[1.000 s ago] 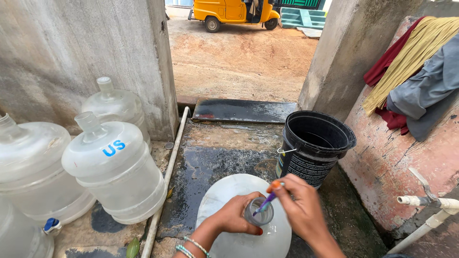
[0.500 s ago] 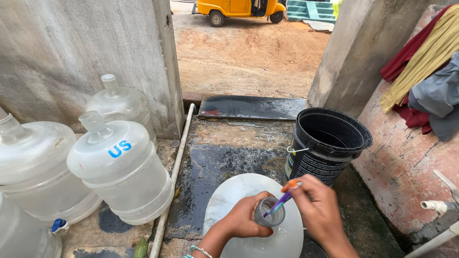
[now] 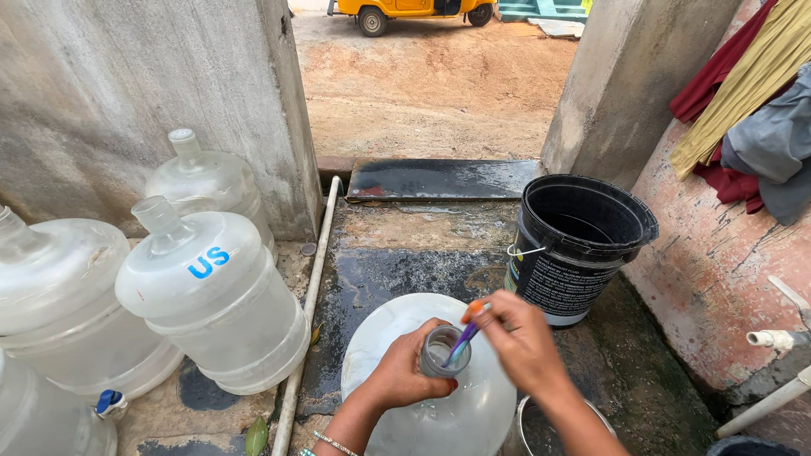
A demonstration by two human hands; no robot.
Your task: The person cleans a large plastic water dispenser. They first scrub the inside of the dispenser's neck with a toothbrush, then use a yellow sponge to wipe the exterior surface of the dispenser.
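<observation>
I am gripping the neck of a large clear water jug (image 3: 427,397) with my left hand (image 3: 404,371), fingers curled tight round the mouth, while my right hand (image 3: 521,342) is pinching a toothbrush (image 3: 467,332) whose purple end is dipping into that mouth. The jug is standing on the wet stone slab (image 3: 397,262), near its front edge. A black bucket (image 3: 579,245) is sitting at the slab's right edge, and more water jugs (image 3: 211,295) are crowding the left beyond a white pipe (image 3: 308,295).
</observation>
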